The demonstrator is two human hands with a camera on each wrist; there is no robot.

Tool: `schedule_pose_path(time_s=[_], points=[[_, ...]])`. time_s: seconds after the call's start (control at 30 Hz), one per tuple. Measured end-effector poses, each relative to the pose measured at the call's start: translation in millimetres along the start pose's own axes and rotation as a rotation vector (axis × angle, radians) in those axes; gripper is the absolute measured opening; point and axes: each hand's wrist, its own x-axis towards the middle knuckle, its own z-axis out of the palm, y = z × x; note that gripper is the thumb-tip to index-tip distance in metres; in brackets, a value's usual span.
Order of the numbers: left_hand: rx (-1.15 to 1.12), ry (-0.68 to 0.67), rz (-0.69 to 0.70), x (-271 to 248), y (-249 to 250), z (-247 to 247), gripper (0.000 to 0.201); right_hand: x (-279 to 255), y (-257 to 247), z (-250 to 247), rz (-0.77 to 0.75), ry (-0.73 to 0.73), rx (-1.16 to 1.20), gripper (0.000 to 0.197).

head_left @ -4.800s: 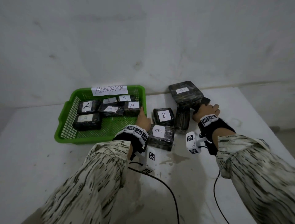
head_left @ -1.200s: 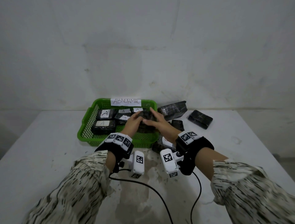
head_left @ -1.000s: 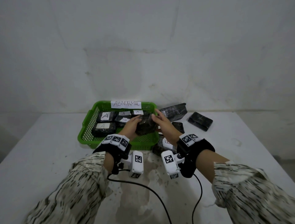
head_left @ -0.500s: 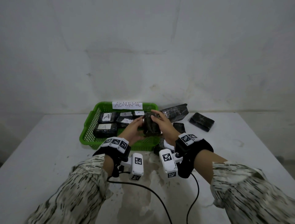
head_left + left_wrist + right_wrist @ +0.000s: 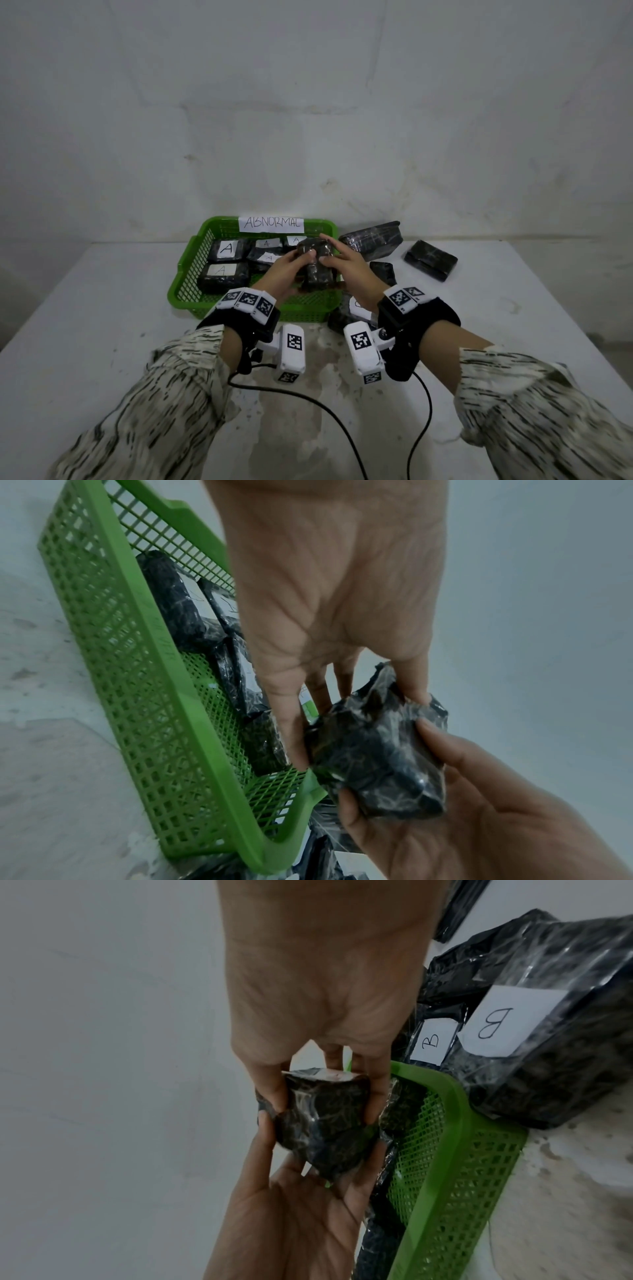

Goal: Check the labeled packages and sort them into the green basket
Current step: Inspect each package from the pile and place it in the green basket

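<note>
Both hands hold one black wrapped package (image 5: pixel 317 265) above the right end of the green basket (image 5: pixel 191 263). My left hand (image 5: pixel 296 267) cups it from the left and below with the thumb on top. My right hand (image 5: pixel 334 255) grips its right side. In the left wrist view the package (image 5: pixel 373 756) is pinched between both hands. The right wrist view shows a pale patch on top of this package (image 5: pixel 329 1123), but no letter is readable. Several packages marked A (image 5: pixel 227 248) lie in the basket, which carries an ABNORMAL sign (image 5: pixel 271 223).
Two packages marked B (image 5: pixel 548 1042) lie on the table against the basket's right wall. A large black package (image 5: pixel 371 236) and a smaller one (image 5: pixel 431 260) sit behind and to the right. Cables (image 5: pixel 325 411) trail over the stained table near me.
Both hands have come from the B packages on the table to the basket's right end. In the last second they raised one package and turned it on end between them.
</note>
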Motion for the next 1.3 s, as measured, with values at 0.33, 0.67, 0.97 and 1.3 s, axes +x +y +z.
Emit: schedule_pose_path(time_s=[0.33,0.67,0.97,1.3], points=[[0.050,0.003,0.010,-4.9,0.4,-6.0,0.039,-1.8,-0.2,1.8,-0.008,-0.067,-0.003,0.074],[0.284,0.190,0.260,-0.1,-2.9,-2.4,0.035,3.6,6.4,6.9,-0.066,0.002,-0.174,0.090],[0.225,0.179,0.029,5.2,6.0,-10.1,0.066,7.0,1.3,-1.7,-0.050,0.157,-0.065,0.049],[0.049,0.002,0.026,-6.5,5.5,0.0,0.043,3.6,0.2,5.7,-0.099,0.208,0.010,0.045]])
